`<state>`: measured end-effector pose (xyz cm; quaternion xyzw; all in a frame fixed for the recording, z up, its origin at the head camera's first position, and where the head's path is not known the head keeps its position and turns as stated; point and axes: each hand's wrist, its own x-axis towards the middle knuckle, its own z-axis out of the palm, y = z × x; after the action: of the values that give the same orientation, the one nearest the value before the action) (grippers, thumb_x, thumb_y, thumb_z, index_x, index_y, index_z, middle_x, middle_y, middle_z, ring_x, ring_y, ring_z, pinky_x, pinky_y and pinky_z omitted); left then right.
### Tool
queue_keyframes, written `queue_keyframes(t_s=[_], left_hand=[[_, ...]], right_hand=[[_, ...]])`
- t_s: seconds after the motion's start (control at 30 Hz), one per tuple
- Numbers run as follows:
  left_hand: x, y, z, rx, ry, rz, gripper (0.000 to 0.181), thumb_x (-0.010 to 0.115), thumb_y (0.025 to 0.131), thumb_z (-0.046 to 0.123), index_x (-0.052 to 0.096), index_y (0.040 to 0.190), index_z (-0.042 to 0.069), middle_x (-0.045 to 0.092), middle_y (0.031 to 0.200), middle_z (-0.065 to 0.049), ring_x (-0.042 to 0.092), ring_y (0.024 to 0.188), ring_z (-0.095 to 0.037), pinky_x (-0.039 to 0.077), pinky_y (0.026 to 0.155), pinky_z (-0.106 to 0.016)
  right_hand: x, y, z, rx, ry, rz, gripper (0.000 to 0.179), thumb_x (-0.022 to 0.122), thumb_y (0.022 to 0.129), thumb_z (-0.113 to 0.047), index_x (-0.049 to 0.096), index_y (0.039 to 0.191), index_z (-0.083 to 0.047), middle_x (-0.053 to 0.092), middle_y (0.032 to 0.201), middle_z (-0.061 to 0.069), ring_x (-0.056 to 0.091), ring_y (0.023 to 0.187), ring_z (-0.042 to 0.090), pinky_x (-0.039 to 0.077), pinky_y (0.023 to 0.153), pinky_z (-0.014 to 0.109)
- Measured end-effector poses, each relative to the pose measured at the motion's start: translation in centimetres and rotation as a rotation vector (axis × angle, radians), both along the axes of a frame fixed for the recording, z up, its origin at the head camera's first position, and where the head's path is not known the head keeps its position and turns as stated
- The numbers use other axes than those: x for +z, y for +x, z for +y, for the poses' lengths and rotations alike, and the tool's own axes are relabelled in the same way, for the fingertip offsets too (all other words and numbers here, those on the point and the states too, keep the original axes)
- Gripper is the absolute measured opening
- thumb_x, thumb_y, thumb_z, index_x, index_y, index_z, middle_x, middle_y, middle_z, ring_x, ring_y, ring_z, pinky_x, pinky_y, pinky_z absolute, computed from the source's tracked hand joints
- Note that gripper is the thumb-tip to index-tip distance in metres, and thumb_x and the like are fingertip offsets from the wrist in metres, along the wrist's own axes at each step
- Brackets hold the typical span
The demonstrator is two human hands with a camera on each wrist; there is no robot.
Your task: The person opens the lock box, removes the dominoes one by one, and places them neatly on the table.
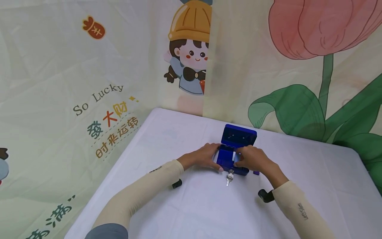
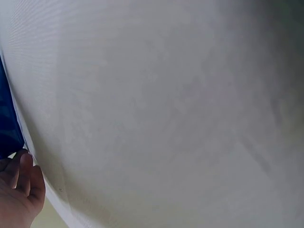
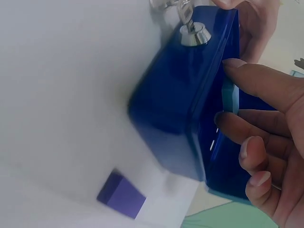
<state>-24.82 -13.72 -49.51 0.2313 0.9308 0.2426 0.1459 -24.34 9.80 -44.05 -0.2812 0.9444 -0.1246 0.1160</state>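
Note:
A blue metal cash box (image 1: 240, 171) stands on the white table with its lid (image 1: 238, 136) raised at the back. Keys (image 1: 229, 178) hang from the lock on its front side. My left hand (image 1: 205, 156) holds the box at its left side, thumb by the front corner and fingers toward the back. Inside the box, my right hand (image 1: 253, 158) pinches a light blue block (image 3: 230, 97) between thumb and forefinger, its other fingers loosely curled. The right hand hides part of the box's interior. In the left wrist view, only fingers of the left hand (image 2: 21, 190) and a box edge show.
A small purple block (image 3: 121, 195) lies on the table just right of the box. White cloth covers the table (image 1: 191, 205). Printed fabric (image 1: 232, 66) hangs behind and at the left. A black wrist piece (image 1: 265, 196) juts from the right sleeve.

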Motion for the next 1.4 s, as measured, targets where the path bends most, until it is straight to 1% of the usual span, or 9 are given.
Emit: queue_keyframes(t_s=[0.1, 0.2, 0.3, 0.43, 0.53, 0.77, 0.93, 1.13, 1.4], left_hand=[[0.0, -0.1, 0.0, 0.003, -0.011, 0.008, 0.114, 0.082, 0.074, 0.062, 0.025, 0.159, 0.012, 0.041, 0.158, -0.006, 0.040, 0.138, -0.024, 0.036, 0.117, -0.041], [-0.1, -0.2, 0.0, 0.005, -0.013, 0.019, 0.114, 0.082, 0.073, 0.062, 0.026, 0.158, 0.011, 0.041, 0.157, -0.006, 0.040, 0.138, -0.024, 0.035, 0.117, -0.040], [-0.3, -0.2, 0.0, 0.010, -0.009, 0.012, 0.114, 0.083, 0.073, 0.061, 0.027, 0.158, 0.011, 0.041, 0.157, -0.007, 0.041, 0.136, -0.024, 0.036, 0.117, -0.041], [-0.6, 0.0, -0.1, 0.017, -0.017, 0.007, 0.115, 0.083, 0.072, 0.062, 0.027, 0.158, 0.011, 0.041, 0.157, -0.007, 0.041, 0.136, -0.024, 0.037, 0.116, -0.040], [-0.7, 0.0, -0.2, 0.013, -0.020, 0.018, 0.115, 0.082, 0.072, 0.063, 0.028, 0.158, 0.011, 0.042, 0.157, -0.007, 0.041, 0.136, -0.023, 0.036, 0.116, -0.040], [-0.3, 0.0, -0.3, 0.014, -0.006, 0.018, 0.114, 0.084, 0.072, 0.060, 0.027, 0.158, 0.011, 0.043, 0.156, -0.008, 0.041, 0.136, -0.024, 0.036, 0.116, -0.040], [-0.2, 0.0, -0.3, 0.015, -0.010, 0.021, 0.115, 0.084, 0.072, 0.060, 0.027, 0.158, 0.009, 0.042, 0.156, -0.008, 0.040, 0.137, -0.024, 0.035, 0.117, -0.039], [-0.1, -0.1, -0.2, 0.006, 0.000, 0.018, 0.115, 0.084, 0.073, 0.059, 0.027, 0.158, 0.008, 0.042, 0.157, -0.008, 0.040, 0.138, -0.025, 0.035, 0.117, -0.039], [-0.3, -0.1, 0.0, 0.018, -0.001, 0.004, 0.116, 0.083, 0.072, 0.061, 0.025, 0.159, 0.010, 0.039, 0.159, -0.008, 0.039, 0.140, -0.024, 0.034, 0.118, -0.040]], right_hand=[[0.1, -0.1, 0.5, -0.017, 0.016, -0.003, 0.048, 0.083, 0.083, -0.032, 0.070, 0.119, -0.002, 0.070, 0.082, 0.001, 0.061, 0.070, 0.013, 0.059, 0.070, 0.037], [0.0, 0.0, 1.0, -0.034, 0.025, -0.005, 0.048, 0.083, 0.083, -0.031, 0.069, 0.118, -0.002, 0.068, 0.080, 0.000, 0.060, 0.068, 0.014, 0.057, 0.066, 0.034], [-0.3, 0.1, 1.5, -0.049, 0.024, -0.018, 0.050, 0.083, 0.083, -0.032, 0.068, 0.120, -0.001, 0.066, 0.078, -0.001, 0.059, 0.069, 0.014, 0.055, 0.065, 0.032], [-0.5, 0.4, 1.9, -0.057, 0.024, -0.031, 0.054, 0.083, 0.083, -0.033, 0.068, 0.124, -0.001, 0.069, 0.084, 0.001, 0.061, 0.075, 0.014, 0.056, 0.068, 0.033], [-0.5, 0.7, 2.2, -0.064, 0.014, -0.028, 0.053, 0.083, 0.083, -0.032, 0.068, 0.124, -0.001, 0.071, 0.088, 0.002, 0.063, 0.078, 0.015, 0.057, 0.070, 0.033], [-0.1, 0.9, 2.7, -0.072, -0.010, -0.032, 0.053, 0.083, 0.083, -0.030, 0.067, 0.124, 0.000, 0.071, 0.088, 0.002, 0.061, 0.075, 0.014, 0.056, 0.067, 0.031], [0.0, 0.9, 3.5, -0.071, -0.017, -0.025, 0.052, 0.082, 0.084, -0.029, 0.067, 0.124, 0.001, 0.073, 0.093, 0.005, 0.063, 0.078, 0.015, 0.057, 0.068, 0.032], [-0.1, 0.7, 4.6, -0.097, -0.008, -0.026, 0.053, 0.082, 0.084, -0.028, 0.067, 0.123, 0.002, 0.073, 0.092, 0.006, 0.062, 0.077, 0.016, 0.057, 0.067, 0.032], [-0.1, 0.8, 5.6, -0.100, 0.008, -0.035, 0.050, 0.083, 0.083, -0.026, 0.068, 0.122, 0.001, 0.072, 0.090, 0.004, 0.062, 0.078, 0.016, 0.056, 0.067, 0.032]])
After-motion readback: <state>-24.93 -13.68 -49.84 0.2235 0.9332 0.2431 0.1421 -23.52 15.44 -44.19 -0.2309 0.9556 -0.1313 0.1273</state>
